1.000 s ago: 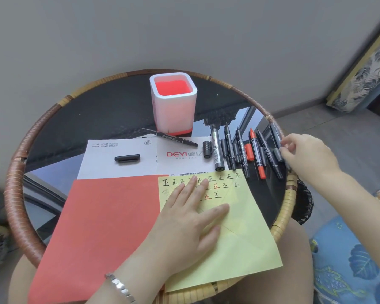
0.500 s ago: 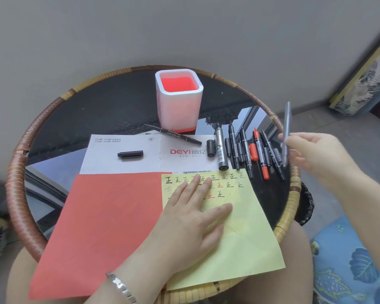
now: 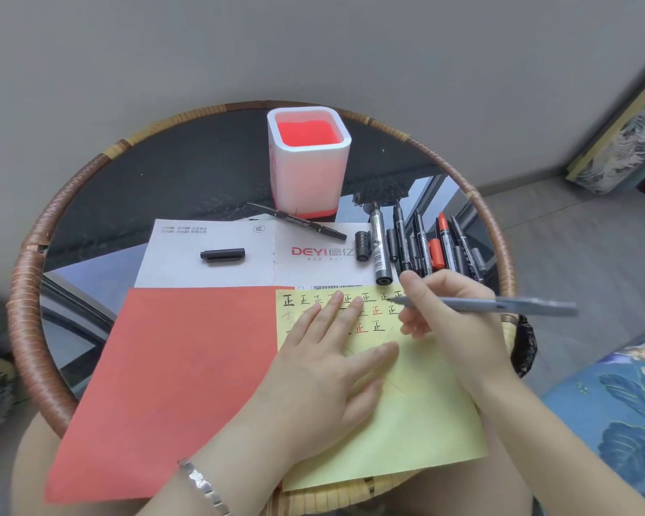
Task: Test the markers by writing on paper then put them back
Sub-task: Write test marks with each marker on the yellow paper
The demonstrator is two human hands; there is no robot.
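Note:
My right hand [image 3: 451,322] grips a grey-black marker [image 3: 499,305] that lies nearly level, its tip pointing left over the top right of the yellow paper [image 3: 406,415]. My left hand [image 3: 328,370] presses flat on that paper, fingers spread over rows of written characters. Several markers [image 3: 421,247], black and one red, lie in a row on the table beyond my right hand. A white pen holder [image 3: 308,162] with a red inside stands at the back.
Red paper [image 3: 164,385] lies left of the yellow sheet, a white printed sheet [image 3: 209,255] behind it. On the white sheet rest a black cap [image 3: 222,254] and a thin black pen [image 3: 298,225]. The round glass table has a rattan rim [image 3: 27,292].
My right hand lifted a marker from the right end of the row, swung it down and brought it left over the yellow paper. My left hand stayed on the paper.

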